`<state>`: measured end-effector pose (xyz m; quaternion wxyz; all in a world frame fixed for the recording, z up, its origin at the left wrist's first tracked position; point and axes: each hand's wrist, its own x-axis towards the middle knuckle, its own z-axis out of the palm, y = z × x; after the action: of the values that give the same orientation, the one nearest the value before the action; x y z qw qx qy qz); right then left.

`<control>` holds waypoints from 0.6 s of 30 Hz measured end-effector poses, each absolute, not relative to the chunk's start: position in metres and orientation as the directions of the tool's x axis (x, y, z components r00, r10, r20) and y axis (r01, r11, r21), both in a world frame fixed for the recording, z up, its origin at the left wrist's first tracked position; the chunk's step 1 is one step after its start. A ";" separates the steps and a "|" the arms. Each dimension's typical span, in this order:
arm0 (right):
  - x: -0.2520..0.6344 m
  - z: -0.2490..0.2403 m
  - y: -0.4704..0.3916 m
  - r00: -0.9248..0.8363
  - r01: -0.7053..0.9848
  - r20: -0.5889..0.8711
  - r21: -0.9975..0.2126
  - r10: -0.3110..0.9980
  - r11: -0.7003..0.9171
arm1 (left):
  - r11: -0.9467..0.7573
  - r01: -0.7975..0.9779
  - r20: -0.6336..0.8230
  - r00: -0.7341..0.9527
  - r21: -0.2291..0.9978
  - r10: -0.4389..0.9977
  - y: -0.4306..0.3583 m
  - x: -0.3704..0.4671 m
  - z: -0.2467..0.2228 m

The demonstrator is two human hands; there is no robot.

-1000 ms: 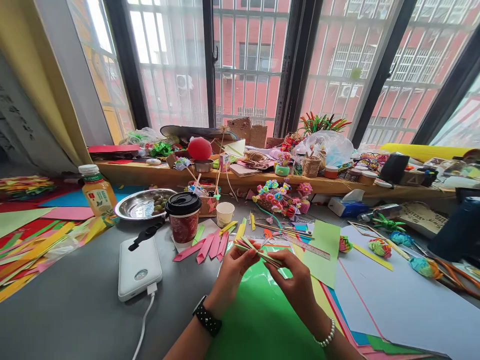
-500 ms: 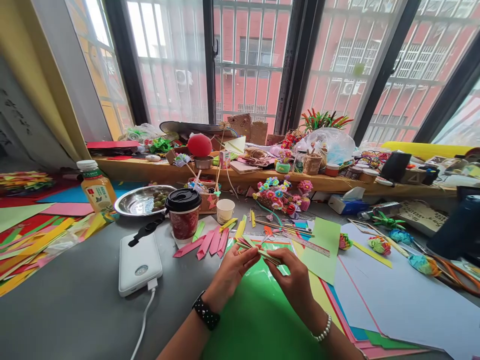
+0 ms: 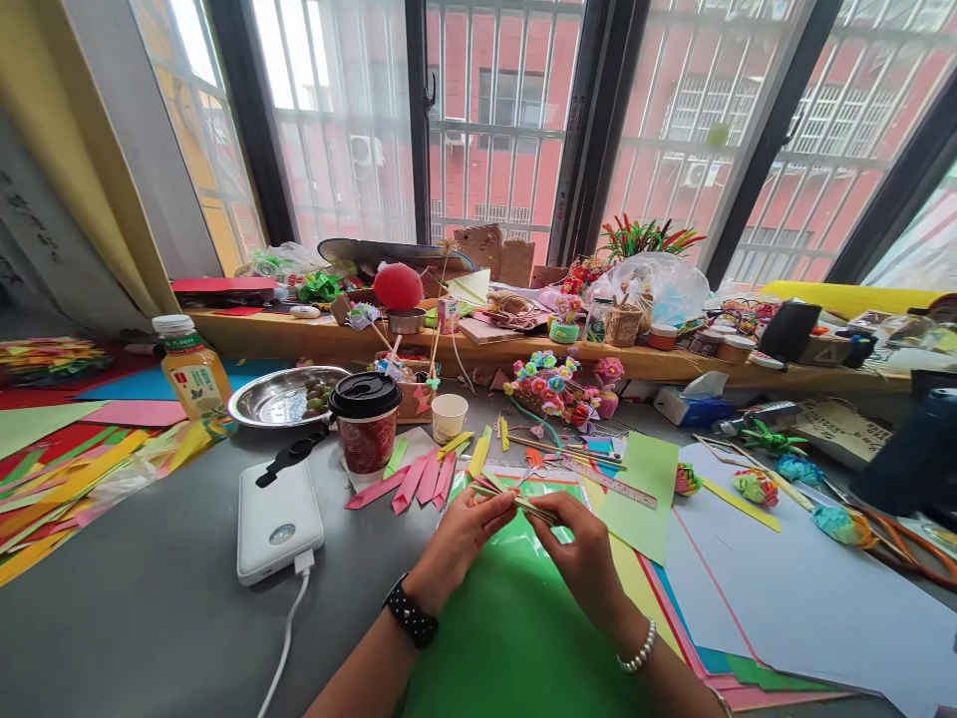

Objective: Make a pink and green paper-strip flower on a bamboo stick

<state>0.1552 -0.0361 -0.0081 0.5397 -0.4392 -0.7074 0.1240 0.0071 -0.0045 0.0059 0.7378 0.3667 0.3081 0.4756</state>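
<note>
Head view: both hands' fingers (image 3: 499,506) stay pinched on the paper strips (image 3: 515,502), now slightly lower.

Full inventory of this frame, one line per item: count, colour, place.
paper strips: one bundle, green and yellow, pinched between both hands
green sheet: 1, glossy green, on the table under the hands
pink folded strips: several, pink, fanned left of the hands
coffee cup: 1, red with black lid, behind the pink strips
small paper cup: 1, white, right of the coffee cup
power bank: 1, white, cable plugged in, left of the hands
metal tray: 1, silver, behind the power bank
juice bottle: 1, yellow, left of the tray
tissue box: 1, blue, far right under the sill
paper flowers: one cluster, multicolour, centre back
left hand: black dotted watch strap
right hand: pearl bracelet
</note>
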 end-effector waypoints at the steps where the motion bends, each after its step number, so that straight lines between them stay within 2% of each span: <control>1: 0.155 -0.009 -0.036 -0.039 0.486 0.651 -0.650 0.758 0.584 | 0.288 -0.470 -0.114 0.364 0.834 0.925 -0.004 0.007 0.005; 6: 0.162 -0.011 -0.029 -0.101 0.478 0.657 -0.627 0.747 0.616 | 0.337 -0.442 -0.173 0.371 0.831 0.912 -0.002 0.007 0.002; 9: 0.170 -0.007 -0.025 -0.124 0.448 0.602 -0.675 0.789 0.586 | 0.316 -0.395 -0.175 0.353 0.863 0.919 -0.002 0.005 0.005; 11: 0.177 -0.003 -0.023 -0.152 0.429 0.551 -0.711 0.820 0.557 | 0.232 -0.326 -0.129 0.310 0.917 0.942 -0.001 0.003 0.009; 14: 0.184 0.002 -0.021 -0.213 0.422 0.522 -0.713 0.826 0.560 | 0.023 -0.156 0.019 0.264 0.988 0.964 0.000 -0.001 0.015; 18: 0.187 0.006 -0.023 -0.231 0.459 0.551 -0.666 0.802 0.589 | -0.193 -0.065 0.204 0.338 0.979 0.919 -0.001 -0.005 0.018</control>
<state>0.1872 -0.0226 0.0060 0.4622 -0.4136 -0.7621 0.1859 -0.0047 -0.0007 0.0183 0.5334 0.6199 0.3446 0.4609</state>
